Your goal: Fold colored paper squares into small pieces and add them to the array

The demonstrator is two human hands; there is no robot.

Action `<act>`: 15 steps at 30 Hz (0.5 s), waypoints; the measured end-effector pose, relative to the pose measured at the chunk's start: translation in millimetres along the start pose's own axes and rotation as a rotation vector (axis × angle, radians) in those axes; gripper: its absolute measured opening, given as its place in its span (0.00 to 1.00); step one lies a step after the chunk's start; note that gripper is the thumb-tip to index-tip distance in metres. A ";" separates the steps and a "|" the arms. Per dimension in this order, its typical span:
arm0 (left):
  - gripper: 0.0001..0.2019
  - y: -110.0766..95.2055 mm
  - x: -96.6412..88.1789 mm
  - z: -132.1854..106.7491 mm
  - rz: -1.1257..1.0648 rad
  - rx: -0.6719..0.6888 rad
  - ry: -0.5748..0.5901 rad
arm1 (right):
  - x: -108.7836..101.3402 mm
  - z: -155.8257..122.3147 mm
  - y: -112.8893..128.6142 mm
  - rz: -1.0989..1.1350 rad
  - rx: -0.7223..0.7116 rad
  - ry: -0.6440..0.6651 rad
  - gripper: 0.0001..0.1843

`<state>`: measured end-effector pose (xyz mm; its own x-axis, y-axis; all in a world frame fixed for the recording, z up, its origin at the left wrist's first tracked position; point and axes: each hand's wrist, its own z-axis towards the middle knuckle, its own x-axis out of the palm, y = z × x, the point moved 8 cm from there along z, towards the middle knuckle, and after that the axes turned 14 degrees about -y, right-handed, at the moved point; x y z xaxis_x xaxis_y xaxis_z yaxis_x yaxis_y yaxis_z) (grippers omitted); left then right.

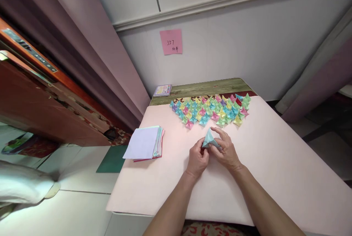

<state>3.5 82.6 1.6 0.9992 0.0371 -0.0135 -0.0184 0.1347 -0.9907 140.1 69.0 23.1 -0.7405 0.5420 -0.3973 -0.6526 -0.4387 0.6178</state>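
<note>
A light blue folded paper piece [209, 139], pointed at the top, is held up between both hands over the pink tabletop [176, 192]. My left hand [197, 157] pinches its lower left corner, with the fingers curled in. On the other side, my right hand [226, 151] grips it, the index finger at the top point and the other fingers near the lower right edge. Beyond my hands lie many small folded paper pieces [203, 111] in green, blue, pink and yellow, set close together in rows. The underside of the held piece is hidden.
At the table's left sits a stack of coloured paper sheets [143, 143], a pale lilac one on top. A small pile of printed cards [162, 90] lies at the far left corner. Behind the table, a pink note [171, 42] is stuck to the wall.
</note>
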 end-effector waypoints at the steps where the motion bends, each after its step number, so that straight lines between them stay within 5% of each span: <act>1: 0.21 -2.4 0.1 -0.3 0.019 0.024 -0.004 | -0.2 -0.1 0.9 -0.004 -0.014 -0.004 0.05; 5: 0.15 -7.7 -1.9 -1.9 0.018 0.058 -0.030 | -3.9 1.0 8.8 -0.003 -0.046 -0.034 0.03; 8: 0.07 -3.3 -1.8 -2.2 0.022 0.028 -0.015 | -13.7 4.0 9.6 0.037 0.033 -0.137 0.16; 11: 0.12 13.7 -4.7 1.0 -0.083 -0.145 -0.039 | -19.1 3.5 -3.8 0.193 0.227 -0.242 0.37; 15: 0.17 26.3 -10.9 6.6 -0.306 -0.282 -0.113 | 8.2 -8.3 -29.1 0.549 0.589 -0.113 0.39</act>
<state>-8.2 92.3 -23.4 0.9466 0.1481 0.2864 0.3045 -0.1188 -0.9451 151.7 80.3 -3.8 -0.8892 0.4421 0.1177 0.0140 -0.2309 0.9729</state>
